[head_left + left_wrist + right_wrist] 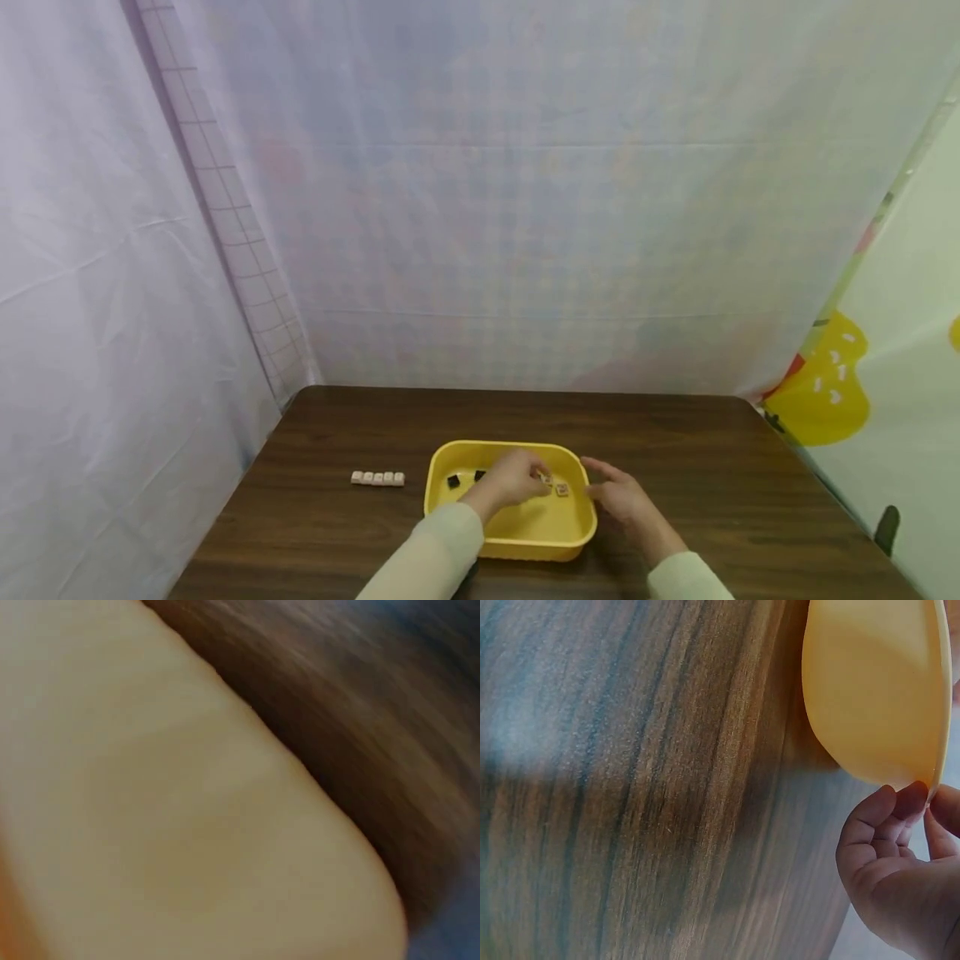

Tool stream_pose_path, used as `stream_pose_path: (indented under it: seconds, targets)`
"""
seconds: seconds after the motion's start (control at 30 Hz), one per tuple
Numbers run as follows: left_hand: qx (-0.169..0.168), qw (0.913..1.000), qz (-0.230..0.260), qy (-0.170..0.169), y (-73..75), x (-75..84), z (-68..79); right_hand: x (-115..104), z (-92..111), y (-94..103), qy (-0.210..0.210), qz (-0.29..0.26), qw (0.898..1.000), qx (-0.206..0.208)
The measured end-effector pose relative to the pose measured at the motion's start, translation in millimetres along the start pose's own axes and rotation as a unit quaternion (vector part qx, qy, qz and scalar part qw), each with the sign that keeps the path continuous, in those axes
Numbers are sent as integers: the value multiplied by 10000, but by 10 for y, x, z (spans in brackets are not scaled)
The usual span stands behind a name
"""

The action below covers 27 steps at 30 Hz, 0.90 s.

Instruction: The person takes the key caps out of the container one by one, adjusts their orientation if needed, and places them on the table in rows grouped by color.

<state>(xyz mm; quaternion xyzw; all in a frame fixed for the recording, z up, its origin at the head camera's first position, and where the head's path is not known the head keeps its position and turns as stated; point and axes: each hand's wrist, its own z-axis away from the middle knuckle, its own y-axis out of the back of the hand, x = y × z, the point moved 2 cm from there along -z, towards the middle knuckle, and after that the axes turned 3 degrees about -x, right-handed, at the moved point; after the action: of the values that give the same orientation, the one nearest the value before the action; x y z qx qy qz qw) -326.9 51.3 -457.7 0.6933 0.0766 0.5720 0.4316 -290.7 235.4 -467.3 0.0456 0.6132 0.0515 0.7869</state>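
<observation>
My left hand [513, 477] reaches over the near side of a yellow plastic tray [525, 546]. Its thumb and fingertips close about a small white square piece [546, 480] with dark marks. A similar marked piece [562, 490] lies just to the right on the tray floor. Two small black square pieces [453, 481] are left of this hand, one partly covered by it. My right hand [618, 496] grips the tray's right rim between thumb and fingers, and the right wrist view shows its fingertips [911, 796] at the rim. Only the tray's outer wall [195, 787] fills the left wrist view.
To the left of the tray, a short row of several small white square pieces [378, 478] stands on the dark wooden table [315, 533]. Pale curtains [525, 208] hang behind the table and at both sides.
</observation>
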Motion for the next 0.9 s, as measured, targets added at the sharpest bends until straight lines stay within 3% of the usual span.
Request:
stream_pose_path:
  seconds: [0.37, 0.6, 0.9]
  targets:
    - [199, 9969, -755, 90, -236, 79, -228, 4, 11, -3, 77, 123, 9999, 88]
    - [79, 9868, -1615, 44, -301, 36, -290, 8, 19, -26, 68, 66, 9999, 121]
    - [57, 9867, -1619, 164, -297, 38, -237, 10, 8, -6, 56, 192, 9998, 97]
